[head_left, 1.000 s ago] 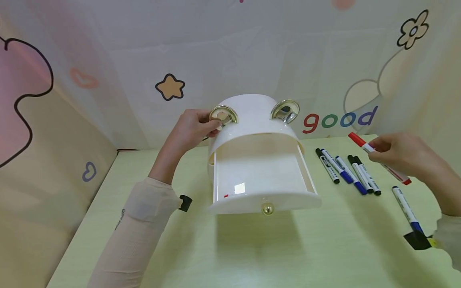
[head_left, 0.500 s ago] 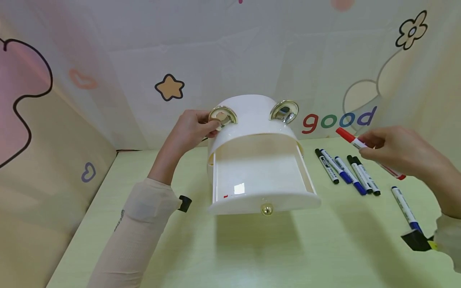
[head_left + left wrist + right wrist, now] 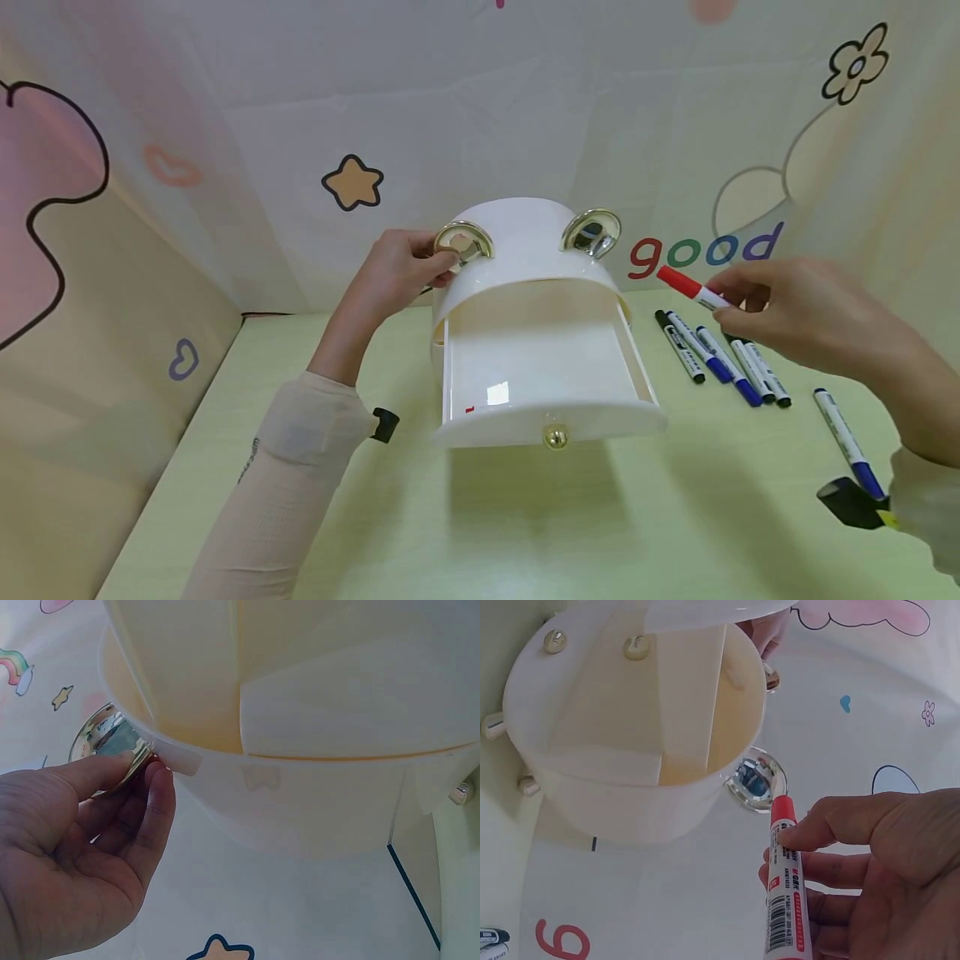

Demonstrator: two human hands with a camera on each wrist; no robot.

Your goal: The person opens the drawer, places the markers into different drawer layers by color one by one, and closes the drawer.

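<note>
A white rounded box (image 3: 517,229) with two gold ear-shaped pieces stands on the table, its drawer (image 3: 540,354) pulled out toward me. Inside the drawer only a small red spot shows near the front left. My left hand (image 3: 397,271) pinches the left gold ear (image 3: 101,739) between thumb and fingers. To the right of the box, my right hand (image 3: 802,312) holds a red-capped marker (image 3: 681,283) in the air, cap end pointing at the box. The right wrist view shows the thumb lying along the white barrel of this marker (image 3: 786,892).
Several black and blue markers (image 3: 716,358) lie side by side right of the box, partly under my right hand. A single blue marker (image 3: 840,425) lies nearer, by the right sleeve. A printed curtain (image 3: 300,100) hangs behind the table (image 3: 540,533).
My right hand has moved left with the red marker, bringing its cap closer to the box. The left hand keeps its hold on the ear, and the drawer has not moved.
</note>
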